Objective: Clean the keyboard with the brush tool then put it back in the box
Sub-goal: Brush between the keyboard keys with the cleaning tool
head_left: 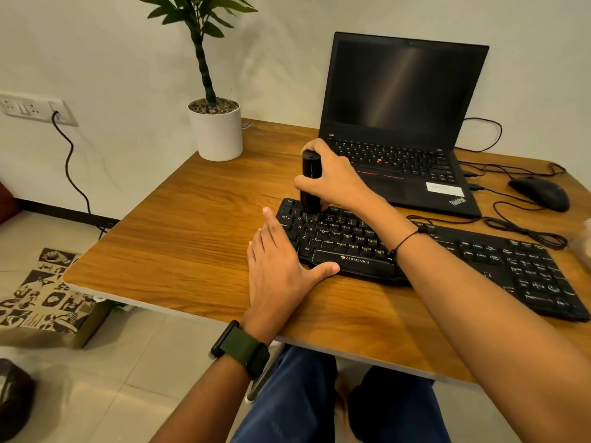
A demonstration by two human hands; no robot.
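Note:
A black keyboard (pixel 479 260) lies slanted across the wooden desk (pixel 192 225). My right hand (pixel 339 177) grips a black cylindrical brush tool (pixel 311 183), held upright with its bristles touching the keys at the keyboard's upper left corner. My left hand (pixel 281 266) lies flat with fingers spread against the keyboard's left end, the thumb resting along its front edge. No box is in view.
An open black laptop (pixel 399 123) stands behind the keyboard. A black mouse (pixel 540 193) and loose cables (pixel 518 228) lie at the right. A potted plant in a white pot (pixel 217 132) stands at the desk's back left corner. A patterned cushion (pixel 44 295) lies on the floor.

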